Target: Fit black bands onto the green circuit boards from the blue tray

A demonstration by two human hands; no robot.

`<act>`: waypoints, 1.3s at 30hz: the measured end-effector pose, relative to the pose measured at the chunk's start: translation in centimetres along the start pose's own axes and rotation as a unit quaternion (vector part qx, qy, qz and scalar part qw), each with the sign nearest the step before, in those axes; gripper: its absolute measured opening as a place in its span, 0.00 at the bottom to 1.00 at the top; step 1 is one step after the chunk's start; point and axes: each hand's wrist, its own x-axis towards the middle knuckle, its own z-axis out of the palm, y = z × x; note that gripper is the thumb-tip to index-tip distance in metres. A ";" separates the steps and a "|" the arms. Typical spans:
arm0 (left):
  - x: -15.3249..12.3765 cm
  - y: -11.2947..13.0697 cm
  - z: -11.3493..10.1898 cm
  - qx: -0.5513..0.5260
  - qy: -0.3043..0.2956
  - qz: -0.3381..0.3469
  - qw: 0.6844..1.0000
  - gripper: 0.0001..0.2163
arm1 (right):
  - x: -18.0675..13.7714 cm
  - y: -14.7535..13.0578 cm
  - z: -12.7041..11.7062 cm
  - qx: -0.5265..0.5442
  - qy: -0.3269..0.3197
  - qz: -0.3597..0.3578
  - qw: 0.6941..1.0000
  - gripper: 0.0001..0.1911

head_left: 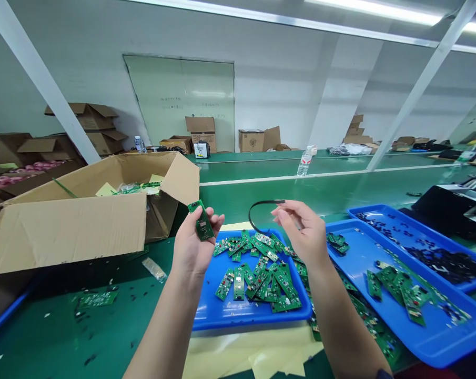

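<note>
My left hand (192,250) is closed on a small green circuit board (203,225), pinched between thumb and fingers and tilted upright. To the right, my right hand (305,231) pinches one end of a thin black strip (251,208), whose other end curves down toward the blue tray. Both hands are above the near blue tray (241,318), apart from each other. In that tray lies a loose heap of green circuit boards (261,273), some with red and white parts.
A large open cardboard box (76,226) stands at the left. Two more blue trays (438,342) lie at the right, with boards and small black pieces (445,263). A plastic bottle (305,160) stands behind. Yellow paper (230,352) lies in front.
</note>
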 end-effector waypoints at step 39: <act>-2.7 -1.8 0.2 0.263 -0.237 -0.026 0.935 0.10 | -1.3 -1.3 2.6 0.157 -0.025 0.100 0.982 0.02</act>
